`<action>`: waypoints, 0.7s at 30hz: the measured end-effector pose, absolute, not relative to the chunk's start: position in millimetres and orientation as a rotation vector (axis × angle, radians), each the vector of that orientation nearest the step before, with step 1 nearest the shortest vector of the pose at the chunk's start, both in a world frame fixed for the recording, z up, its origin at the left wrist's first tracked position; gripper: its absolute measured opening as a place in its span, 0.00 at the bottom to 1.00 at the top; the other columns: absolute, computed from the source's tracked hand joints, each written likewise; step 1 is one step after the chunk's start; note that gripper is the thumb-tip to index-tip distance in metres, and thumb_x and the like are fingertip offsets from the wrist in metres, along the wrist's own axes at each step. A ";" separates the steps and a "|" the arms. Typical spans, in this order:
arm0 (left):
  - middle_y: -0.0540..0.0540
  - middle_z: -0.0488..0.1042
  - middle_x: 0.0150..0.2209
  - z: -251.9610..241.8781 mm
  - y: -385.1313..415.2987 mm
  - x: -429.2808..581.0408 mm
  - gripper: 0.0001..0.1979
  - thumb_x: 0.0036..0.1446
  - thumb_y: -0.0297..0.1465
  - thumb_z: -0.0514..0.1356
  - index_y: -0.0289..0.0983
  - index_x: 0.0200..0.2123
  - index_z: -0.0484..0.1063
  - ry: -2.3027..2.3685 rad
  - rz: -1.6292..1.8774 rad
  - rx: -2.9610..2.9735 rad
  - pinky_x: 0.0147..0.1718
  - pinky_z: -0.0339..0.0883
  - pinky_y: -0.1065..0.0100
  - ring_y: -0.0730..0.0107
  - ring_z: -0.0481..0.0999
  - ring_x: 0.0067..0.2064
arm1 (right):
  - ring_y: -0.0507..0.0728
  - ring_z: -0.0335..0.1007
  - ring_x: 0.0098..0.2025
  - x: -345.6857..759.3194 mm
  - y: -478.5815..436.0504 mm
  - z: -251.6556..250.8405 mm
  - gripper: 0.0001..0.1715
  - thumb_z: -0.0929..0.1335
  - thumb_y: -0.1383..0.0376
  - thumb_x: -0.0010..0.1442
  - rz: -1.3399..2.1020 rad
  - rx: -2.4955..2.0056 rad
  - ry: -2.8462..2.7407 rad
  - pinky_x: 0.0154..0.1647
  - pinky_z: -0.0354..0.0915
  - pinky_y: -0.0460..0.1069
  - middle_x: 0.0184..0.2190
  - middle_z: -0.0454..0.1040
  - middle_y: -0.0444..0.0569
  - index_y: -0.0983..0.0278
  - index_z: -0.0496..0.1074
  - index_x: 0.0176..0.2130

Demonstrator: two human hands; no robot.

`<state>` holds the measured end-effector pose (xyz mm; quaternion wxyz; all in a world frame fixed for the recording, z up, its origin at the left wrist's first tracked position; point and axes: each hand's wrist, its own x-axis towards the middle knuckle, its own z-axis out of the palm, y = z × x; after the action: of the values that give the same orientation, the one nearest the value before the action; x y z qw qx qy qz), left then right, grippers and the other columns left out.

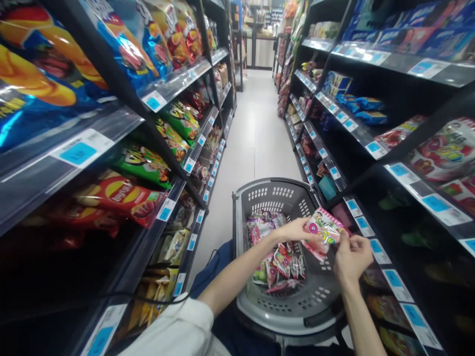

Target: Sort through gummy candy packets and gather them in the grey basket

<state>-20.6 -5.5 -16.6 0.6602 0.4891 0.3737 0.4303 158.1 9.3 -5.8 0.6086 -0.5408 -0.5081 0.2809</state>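
A pink and white candy bag (322, 232) is held up between my two hands, over the right side of a grey shopping basket (274, 189). My left hand (297, 229) grips the bag's left edge, its thumb lying along the front. At the opposite edge, the fingers of my right hand (352, 254) pinch the bag's lower right corner. Several small candy bags (282, 262), mostly pink, white and purple, lie in the basket beneath my left forearm. That forearm hides part of the pile.
Black shelves line both sides of a narrow aisle with a pale tiled floor (254, 118). Chip bags (118, 195) fill the left shelves. On the right stand more candy bags (447, 148) and blue packets (365, 106). Price-tag rails (403, 287) run close to my right hand.
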 end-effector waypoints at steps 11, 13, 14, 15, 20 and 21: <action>0.38 0.80 0.49 -29.2 1.5 -20.4 0.37 0.33 0.35 0.78 0.32 0.49 0.75 0.907 0.976 1.408 0.56 0.71 0.55 0.54 0.79 0.51 | 0.47 0.63 0.25 150.3 14.6 12.5 0.31 0.77 0.47 0.46 0.653 -1.163 -1.028 0.29 0.61 0.43 0.24 0.62 0.39 0.65 0.61 0.31; 0.37 0.79 0.50 -27.1 -0.6 -19.3 0.37 0.33 0.33 0.78 0.31 0.50 0.75 0.865 0.972 1.385 0.56 0.71 0.55 0.54 0.79 0.51 | 0.46 0.62 0.25 149.3 13.5 14.9 0.31 0.76 0.47 0.47 0.669 -1.180 -1.007 0.29 0.61 0.42 0.25 0.61 0.39 0.64 0.59 0.31; 0.37 0.79 0.50 -25.6 -1.8 -18.8 0.37 0.33 0.32 0.78 0.30 0.50 0.75 0.849 0.972 1.383 0.56 0.70 0.55 0.54 0.79 0.51 | 0.46 0.62 0.25 149.3 13.2 15.3 0.31 0.75 0.47 0.47 0.700 -1.189 -0.995 0.30 0.61 0.42 0.25 0.62 0.38 0.64 0.58 0.31; 0.36 0.79 0.50 -24.1 -2.7 -18.4 0.37 0.33 0.32 0.78 0.30 0.51 0.74 0.839 0.973 1.378 0.56 0.70 0.55 0.54 0.78 0.51 | 0.46 0.62 0.25 149.5 13.1 15.1 0.31 0.74 0.47 0.47 0.738 -1.190 -0.979 0.30 0.62 0.43 0.25 0.62 0.38 0.63 0.57 0.31; 0.36 0.80 0.49 -18.6 -5.5 -16.7 0.36 0.35 0.31 0.77 0.29 0.50 0.74 0.880 0.931 1.383 0.55 0.71 0.53 0.54 0.79 0.49 | 0.48 0.66 0.28 151.3 11.2 11.9 0.26 0.73 0.51 0.48 0.876 -1.141 -0.922 0.33 0.63 0.43 0.24 0.66 0.40 0.63 0.57 0.33; 0.36 0.80 0.49 -17.6 -6.3 -16.2 0.36 0.35 0.31 0.77 0.29 0.50 0.74 0.895 0.928 1.383 0.55 0.71 0.52 0.54 0.79 0.49 | 0.48 0.65 0.28 151.6 10.5 11.9 0.26 0.73 0.52 0.49 0.892 -1.133 -0.914 0.32 0.63 0.43 0.24 0.67 0.40 0.63 0.57 0.33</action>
<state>-16.2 -6.3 -17.6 0.5855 0.5930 0.3838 0.3979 151.6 10.5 11.9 0.6572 -0.5001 -0.4035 0.3940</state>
